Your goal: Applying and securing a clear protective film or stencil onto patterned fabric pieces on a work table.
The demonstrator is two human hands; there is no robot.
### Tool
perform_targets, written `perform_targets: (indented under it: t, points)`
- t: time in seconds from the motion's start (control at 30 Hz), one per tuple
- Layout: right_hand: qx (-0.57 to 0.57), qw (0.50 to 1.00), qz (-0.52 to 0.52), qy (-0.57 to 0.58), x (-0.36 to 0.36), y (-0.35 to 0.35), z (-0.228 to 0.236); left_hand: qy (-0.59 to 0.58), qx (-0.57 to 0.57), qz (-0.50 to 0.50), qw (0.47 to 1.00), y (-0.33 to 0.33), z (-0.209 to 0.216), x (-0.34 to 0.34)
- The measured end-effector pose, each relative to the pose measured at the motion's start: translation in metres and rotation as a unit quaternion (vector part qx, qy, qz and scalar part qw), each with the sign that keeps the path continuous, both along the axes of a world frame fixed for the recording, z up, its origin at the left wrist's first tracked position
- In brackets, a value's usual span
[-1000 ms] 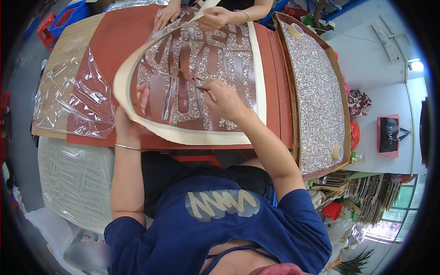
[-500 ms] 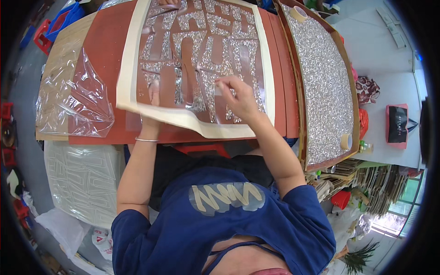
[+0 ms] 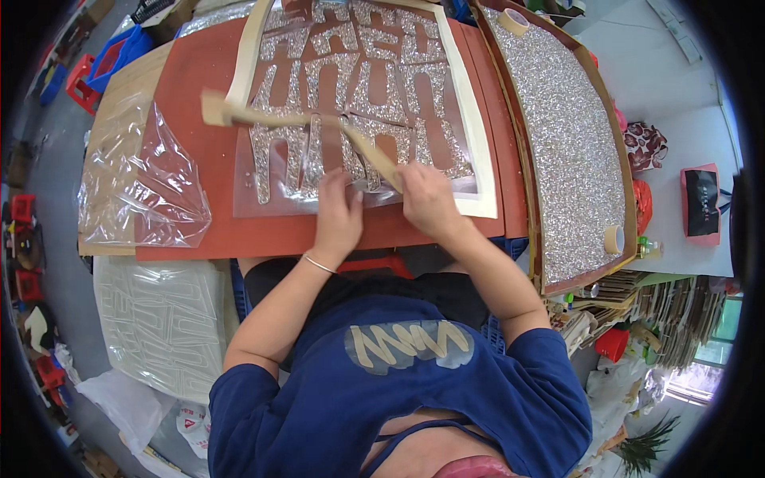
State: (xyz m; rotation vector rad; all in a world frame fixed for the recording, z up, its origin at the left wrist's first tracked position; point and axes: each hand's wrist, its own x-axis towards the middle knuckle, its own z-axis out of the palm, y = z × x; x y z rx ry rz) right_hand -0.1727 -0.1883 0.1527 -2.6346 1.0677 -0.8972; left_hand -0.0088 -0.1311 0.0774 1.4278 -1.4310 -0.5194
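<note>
A clear film sheet [image 3: 271, 205] with glittery silver cut shapes [image 3: 360, 80] lies on the reddish-brown board. Cream tape [image 3: 472, 143] borders its right side and part of its left. A loose cream tape strip [image 3: 275, 119], bent and blurred, hangs in the air across the sheet. My right hand [image 3: 430, 201] is closed, pinching the strip's near end above the film's near edge. Beside it, my left hand [image 3: 339, 219] rests at that edge, fingers stretched over the film and thumb apart, with nothing visibly held.
To the right stands a shallow brown-edged tray [image 3: 562, 151] of silver glitter, with a tape roll [image 3: 514, 22] at its far end and another roll [image 3: 613, 239] nearer. Crumpled clear plastic [image 3: 171, 179] lies on the board's left. Below is a pale embossed sheet [image 3: 159, 319].
The cream border along the near edge has come off the film and now dangles from my right hand. My left hand has moved right, from under the sheet's left part to its near edge.
</note>
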Motion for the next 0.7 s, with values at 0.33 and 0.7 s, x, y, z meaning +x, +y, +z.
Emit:
perform_targets:
  t: [0.33,0.7]
  points:
    - [-0.13,0.982,-0.133,-0.038,-0.029,-0.138,0.159,-0.337,0.027,-0.081,0.938,0.001,0.018,-0.011]
    - [-0.054,0.996,0.064,-0.029,-0.049,-0.017,0.075,0.432,0.335,-0.169,0.82,-0.1,0.041,0.081]
